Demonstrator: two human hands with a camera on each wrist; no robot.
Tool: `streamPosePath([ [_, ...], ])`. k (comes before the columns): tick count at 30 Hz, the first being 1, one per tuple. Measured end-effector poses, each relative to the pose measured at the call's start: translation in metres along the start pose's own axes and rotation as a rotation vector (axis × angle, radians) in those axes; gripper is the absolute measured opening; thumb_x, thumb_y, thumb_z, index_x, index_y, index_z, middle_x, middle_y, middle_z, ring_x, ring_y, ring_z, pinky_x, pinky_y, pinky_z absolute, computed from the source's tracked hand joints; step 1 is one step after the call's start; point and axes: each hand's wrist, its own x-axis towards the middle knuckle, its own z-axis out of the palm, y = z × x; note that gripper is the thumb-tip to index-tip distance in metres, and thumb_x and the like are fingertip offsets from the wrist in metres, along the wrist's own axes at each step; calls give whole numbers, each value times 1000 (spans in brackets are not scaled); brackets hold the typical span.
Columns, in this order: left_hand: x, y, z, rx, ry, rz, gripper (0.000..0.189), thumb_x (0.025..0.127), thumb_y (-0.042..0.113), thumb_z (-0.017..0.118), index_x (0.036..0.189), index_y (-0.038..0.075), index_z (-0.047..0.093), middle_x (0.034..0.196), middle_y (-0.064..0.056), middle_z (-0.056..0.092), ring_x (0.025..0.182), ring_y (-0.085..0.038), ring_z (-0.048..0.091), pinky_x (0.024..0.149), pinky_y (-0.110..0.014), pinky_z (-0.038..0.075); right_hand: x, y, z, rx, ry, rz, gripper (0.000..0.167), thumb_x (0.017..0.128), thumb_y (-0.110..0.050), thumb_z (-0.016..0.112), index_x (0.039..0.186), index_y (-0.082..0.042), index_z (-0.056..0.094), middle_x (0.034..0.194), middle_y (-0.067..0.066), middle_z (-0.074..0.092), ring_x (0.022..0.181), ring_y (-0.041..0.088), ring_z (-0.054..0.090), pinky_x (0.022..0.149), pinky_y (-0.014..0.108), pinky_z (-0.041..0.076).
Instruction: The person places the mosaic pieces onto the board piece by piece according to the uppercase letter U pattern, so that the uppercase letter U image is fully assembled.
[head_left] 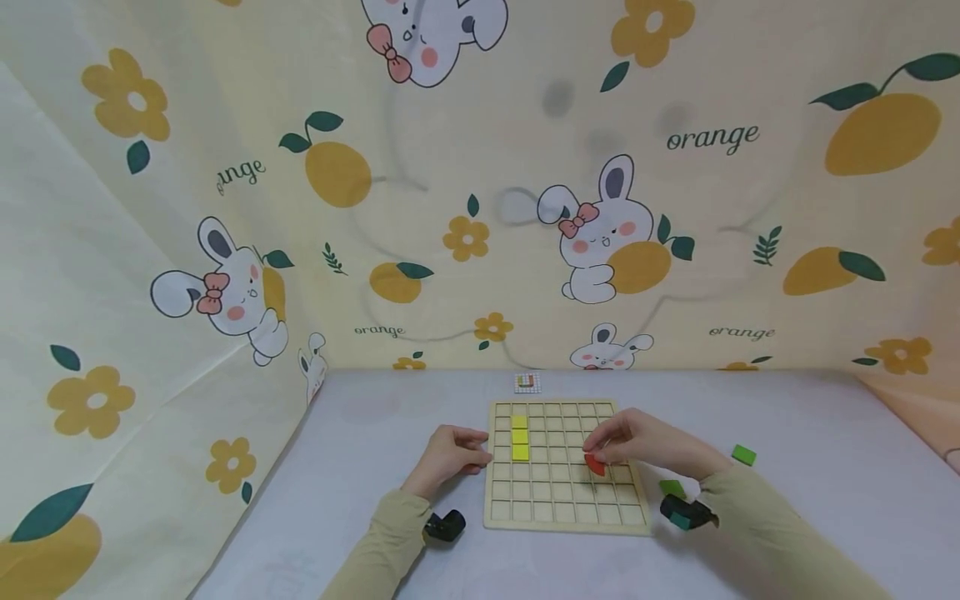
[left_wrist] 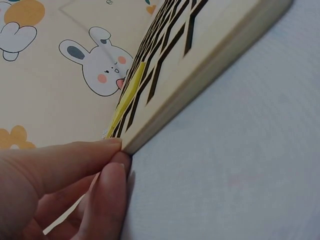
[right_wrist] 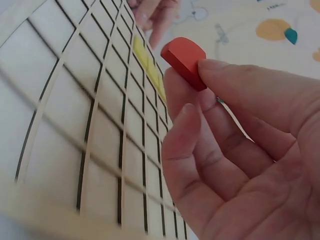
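Note:
A pale wooden grid board point(head_left: 551, 514) lies on the table, with three yellow squares point(head_left: 520, 437) in one column near its left side. My left hand point(head_left: 447, 457) is at the board's left edge; in the left wrist view its thumb and finger pinch the rim point(left_wrist: 172, 110). Over the right part of the board, my right hand point(head_left: 637, 439) pinches a red curved-edged block point(right_wrist: 185, 60) between thumb and index finger. The other fingers of that hand are bent and hold nothing. Part of the red block point(head_left: 596, 465) is hidden by fingertips in the head view.
Right of the board lie two green blocks, one point(head_left: 672, 488) close to its edge and the other point(head_left: 743, 455) farther out. A small card point(head_left: 527, 382) with a coloured grid pattern sits behind the board. A printed cloth point(head_left: 465, 167) hangs at the back.

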Motion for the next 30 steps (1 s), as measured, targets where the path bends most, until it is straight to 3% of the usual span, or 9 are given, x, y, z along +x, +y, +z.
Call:
streamPosePath([
  [6,1,-1,-1,-3,-6,10,34,75,1,79,108,1,70,81,-6,65,64,-13,62,60,-28,56,23,-8,17,35,9,-51,21,86,-17,72,103,-4,71,96,8,69,88,22,61,78,34,52],
  [12,0,0,-1,-1,-5,7,34,75,1,79,108,2,70,80,-5,65,64,-12,62,60,-27,56,46,-10,40,83,-7,-79,25,83,-17,76,101,0,71,94,7,70,84,19,63,75,26,52],
  [19,0,1,-1,11,-7,-1,34,75,3,80,108,3,70,79,-4,66,65,-12,63,60,-27,56,64,-9,58,2,36,-71,18,84,-21,75,96,-9,73,92,1,70,86,18,62,79,29,51],
  [30,-1,2,-2,-3,-20,4,35,75,2,80,109,2,70,80,-5,67,64,-12,63,60,-27,56,78,-1,68,-55,95,-76,15,83,-21,76,93,-10,73,89,-2,69,86,18,59,81,33,47],
])
